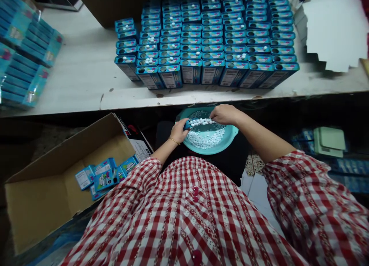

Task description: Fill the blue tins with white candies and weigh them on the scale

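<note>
My left hand (179, 131) is wrapped round a small blue candy box (187, 125), its end turned toward the right. From that end a narrow scoop (203, 122), loaded with a row of white oval candies, stretches across to my right hand (223, 114). My right fingers are closed on the scoop's far end; the scoop itself is mostly covered by candies. Beneath both hands, a turquoise basin (230, 141) rests on my lap. Many loose white candies (206, 139) lie in it.
On the white table (86, 73), rows of upright blue boxes (213, 50) stand with open tops, some bearing candies. Wrapped box packs (25, 58) sit left, white card sheets (336, 31) right. A carton (37, 189) at my left holds several blue boxes (105, 177).
</note>
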Demonstrator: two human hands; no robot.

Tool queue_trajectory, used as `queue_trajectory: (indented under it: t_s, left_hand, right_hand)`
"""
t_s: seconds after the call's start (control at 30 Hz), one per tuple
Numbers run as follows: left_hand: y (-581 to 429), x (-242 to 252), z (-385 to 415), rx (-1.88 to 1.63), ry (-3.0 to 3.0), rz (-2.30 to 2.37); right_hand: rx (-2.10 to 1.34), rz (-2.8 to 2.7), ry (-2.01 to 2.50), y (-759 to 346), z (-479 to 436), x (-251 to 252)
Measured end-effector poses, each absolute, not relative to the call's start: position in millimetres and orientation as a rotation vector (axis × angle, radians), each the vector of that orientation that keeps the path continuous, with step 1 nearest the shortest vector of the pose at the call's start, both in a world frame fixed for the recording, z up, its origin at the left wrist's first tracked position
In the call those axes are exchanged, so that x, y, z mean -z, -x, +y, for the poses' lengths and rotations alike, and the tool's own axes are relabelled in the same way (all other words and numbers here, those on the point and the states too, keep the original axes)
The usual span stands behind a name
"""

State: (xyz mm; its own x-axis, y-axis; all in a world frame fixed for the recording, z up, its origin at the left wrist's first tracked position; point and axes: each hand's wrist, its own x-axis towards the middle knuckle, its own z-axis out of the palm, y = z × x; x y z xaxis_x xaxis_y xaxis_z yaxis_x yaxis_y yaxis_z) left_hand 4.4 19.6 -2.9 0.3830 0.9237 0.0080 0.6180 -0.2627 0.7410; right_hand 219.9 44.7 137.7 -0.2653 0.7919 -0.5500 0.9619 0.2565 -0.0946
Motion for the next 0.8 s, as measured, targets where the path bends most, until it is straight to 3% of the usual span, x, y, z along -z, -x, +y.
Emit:
queue_trajectory:
  t_s: [0.27, 0.43, 0.6, 0.8]
  left_hand:
    - [-12, 7, 18, -0.572, -2.000, 1.270]
    - [-6, 11, 20, -0.679, -1.910, 1.270]
    - [10, 13, 16, -0.812, -1.757, 1.305]
    - [20, 18, 11, -0.910, -1.673, 1.344]
  right_hand:
    - [0.395, 2.150, -1.498, -180, 46, -165]
    - [0.369, 2.155, -1.530, -208, 33, -170]
    - [0.431, 2.001, -1.751, -250, 19, -98]
    - [0.538, 1.992, -1.687, -202, 1, 18]
